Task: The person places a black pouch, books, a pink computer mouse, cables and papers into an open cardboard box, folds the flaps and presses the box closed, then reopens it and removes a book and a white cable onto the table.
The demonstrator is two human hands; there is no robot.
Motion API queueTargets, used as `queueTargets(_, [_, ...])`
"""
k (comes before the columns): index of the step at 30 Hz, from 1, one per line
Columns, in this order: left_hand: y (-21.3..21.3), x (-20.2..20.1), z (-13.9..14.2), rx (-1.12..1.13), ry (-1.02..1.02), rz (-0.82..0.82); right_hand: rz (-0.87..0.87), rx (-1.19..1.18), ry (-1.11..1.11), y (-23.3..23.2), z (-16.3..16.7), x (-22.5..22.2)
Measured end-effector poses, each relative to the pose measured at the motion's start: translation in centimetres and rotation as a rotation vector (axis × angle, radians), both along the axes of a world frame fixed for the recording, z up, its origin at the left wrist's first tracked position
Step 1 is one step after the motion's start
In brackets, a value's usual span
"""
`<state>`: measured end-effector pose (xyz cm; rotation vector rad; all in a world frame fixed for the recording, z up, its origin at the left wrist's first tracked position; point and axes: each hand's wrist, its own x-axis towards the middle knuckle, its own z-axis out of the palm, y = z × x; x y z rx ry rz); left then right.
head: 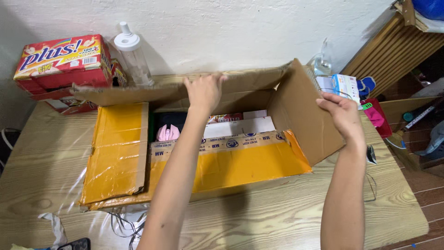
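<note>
One open cardboard box [203, 171] is seen lying on the wooden table [286, 217], with four flaps spread: two tape-covered yellow ones nearest and at the left. The right hand [343, 115] is closed over the edge of the upright right flap [303, 115], while the left hand [203, 92] is laid, fingers bent, over the far flap [152, 90]. The cardboard is judged light, stiff yet bendable, best held at flap edges; behind, two red cartons [62, 62] and one clear bottle [132, 55] are counted.

The left hand [203, 92] is gripping the box's [231, 166] far flap [249, 78]; the right hand [344, 115] is holding the right flap [300, 115].
</note>
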<state>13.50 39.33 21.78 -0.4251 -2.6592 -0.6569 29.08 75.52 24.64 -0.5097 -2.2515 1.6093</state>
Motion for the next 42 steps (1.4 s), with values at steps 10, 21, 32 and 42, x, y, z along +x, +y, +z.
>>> queueTargets(10, [-0.7, 10.0, -9.3, 0.03, -0.105, -0.099, 0.094, 0.105, 0.051, -9.7, -1.7, 0.4])
queueTargets(21, [0.2, 12.1, -10.6, 0.008, -0.019, -0.104, 0.166, 0.928, -0.005, -18.9, -7.5, 2.1])
queueTargets(32, [-4.8, 13.5, -6.8, 0.159, 0.141, 0.001, 0.181, 0.736, 0.081, -16.6, -7.3, 1.7])
queueTargets(42, [-22.6, 14.2, -8.2, -0.012, -0.291, 0.468, 0.201, 1.04, -0.303, -16.6, -8.5, 2.2])
